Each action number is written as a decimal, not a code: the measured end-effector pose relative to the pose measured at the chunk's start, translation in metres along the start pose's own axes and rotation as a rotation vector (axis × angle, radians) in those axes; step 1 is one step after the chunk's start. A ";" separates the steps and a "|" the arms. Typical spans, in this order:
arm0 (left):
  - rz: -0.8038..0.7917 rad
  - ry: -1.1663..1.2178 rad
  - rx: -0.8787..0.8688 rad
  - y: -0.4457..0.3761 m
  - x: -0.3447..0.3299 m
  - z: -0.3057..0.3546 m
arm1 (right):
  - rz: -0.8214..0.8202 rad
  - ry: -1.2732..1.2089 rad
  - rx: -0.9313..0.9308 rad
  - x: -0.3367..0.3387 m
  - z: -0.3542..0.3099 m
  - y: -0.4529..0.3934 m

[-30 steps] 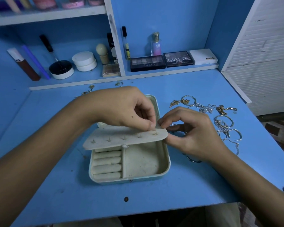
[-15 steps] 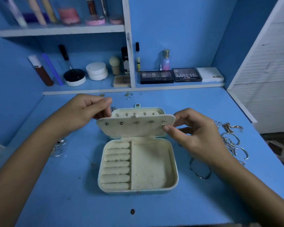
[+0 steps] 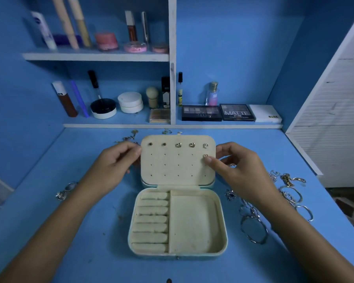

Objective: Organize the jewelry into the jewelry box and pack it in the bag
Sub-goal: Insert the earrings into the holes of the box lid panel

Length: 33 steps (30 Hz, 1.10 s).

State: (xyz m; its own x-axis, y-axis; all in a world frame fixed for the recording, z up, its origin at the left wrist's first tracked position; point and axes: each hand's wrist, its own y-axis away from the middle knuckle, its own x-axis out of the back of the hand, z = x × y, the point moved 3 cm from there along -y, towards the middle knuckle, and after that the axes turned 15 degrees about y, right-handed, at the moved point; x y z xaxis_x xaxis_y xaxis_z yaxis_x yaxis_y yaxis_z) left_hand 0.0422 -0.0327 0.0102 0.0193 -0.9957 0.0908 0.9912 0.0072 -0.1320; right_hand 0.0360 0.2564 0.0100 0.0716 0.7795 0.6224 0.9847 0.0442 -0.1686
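Both hands frame the earring panel point(image 3: 177, 159) of the open jewelry box point(image 3: 178, 221), which sits in the middle of the blue worktop point(image 3: 90, 252). The left hand point(image 3: 112, 166) has its curled fingers at the panel's left edge, seemingly steadying it. The right hand point(image 3: 236, 170) grips the right edge, thumb tip pressed just below a small stud earring point(image 3: 205, 155) in the second row, as if seating it in its hole. Five more studs fill the top row; the other holes are bare.

The box's lower tray shows ring rolls point(image 3: 151, 221) on the left and an open compartment point(image 3: 193, 223) on the right, neither holding anything visible.

Judging by this, the earring stage is in hand and the task is early. Loose jewelry lies well outside the box: bracelets and chains point(image 3: 290, 193) to the right, a bangle point(image 3: 253, 229) near the right forearm, a few small pieces point(image 3: 66, 190) by the left forearm and more small pieces point(image 3: 131, 136) behind the box. No bag is in view.

The next move likely calls for releasing the panel, picking another small piece from the worktop, and either pushing its post through a free hole or laying it in the tray.
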 end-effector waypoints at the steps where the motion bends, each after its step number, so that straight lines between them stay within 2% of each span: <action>1: 0.004 -0.032 -0.007 0.001 -0.001 -0.005 | -0.009 0.026 -0.014 -0.001 0.001 -0.001; 6: 0.045 -0.089 0.001 0.005 -0.002 -0.022 | -0.020 0.099 -0.038 -0.004 0.002 -0.004; 15: 0.047 -0.263 -0.169 0.011 -0.007 -0.029 | -0.006 0.199 -0.023 -0.010 0.006 -0.002; 27: 0.042 -0.328 -0.133 0.013 -0.006 -0.029 | -0.034 0.261 -0.042 -0.011 0.010 -0.007; 33: 0.055 -0.346 -0.130 0.010 -0.006 -0.031 | 0.138 0.323 0.053 -0.004 -0.007 -0.027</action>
State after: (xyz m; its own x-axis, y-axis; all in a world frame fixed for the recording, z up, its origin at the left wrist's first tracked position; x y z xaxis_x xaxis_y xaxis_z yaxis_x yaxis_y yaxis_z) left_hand 0.0477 -0.0296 -0.0222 0.1369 -0.9040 0.4051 0.9631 0.0258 -0.2680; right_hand 0.0103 0.2477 0.0181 0.2584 0.5427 0.7992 0.9533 -0.0092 -0.3020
